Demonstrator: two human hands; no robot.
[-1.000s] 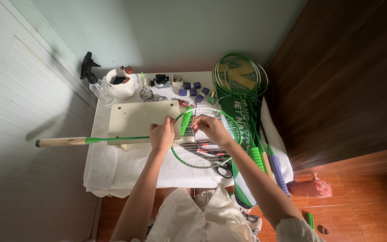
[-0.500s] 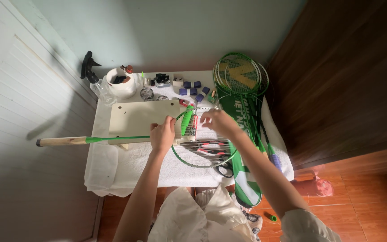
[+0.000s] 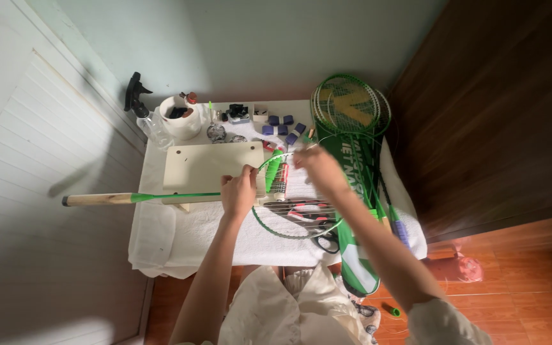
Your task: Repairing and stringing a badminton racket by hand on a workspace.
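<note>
A green badminton racket [image 3: 289,227] lies across a white-clothed table [image 3: 180,236], its wooden-ended handle [image 3: 97,199] sticking out to the left. My left hand [image 3: 239,191] grips the racket where the shaft meets the head. My right hand [image 3: 317,167] is raised over the far rim of the head, fingers pinched on what looks like a thin string. The head is only partly strung. Red-handled pliers [image 3: 305,212] lie under the strings.
A cream board [image 3: 209,165] lies beside the racket head. At the back stand a spray bottle [image 3: 143,114], a white cup [image 3: 180,118], purple grip rolls [image 3: 282,128] and stacked green rackets [image 3: 349,105]. A green racket bag [image 3: 352,211] hangs off the front right. A wooden cabinet [image 3: 499,108] is right.
My right hand has moved up and away from the middle of the racket head toward its far rim. My left hand and the racket have stayed put.
</note>
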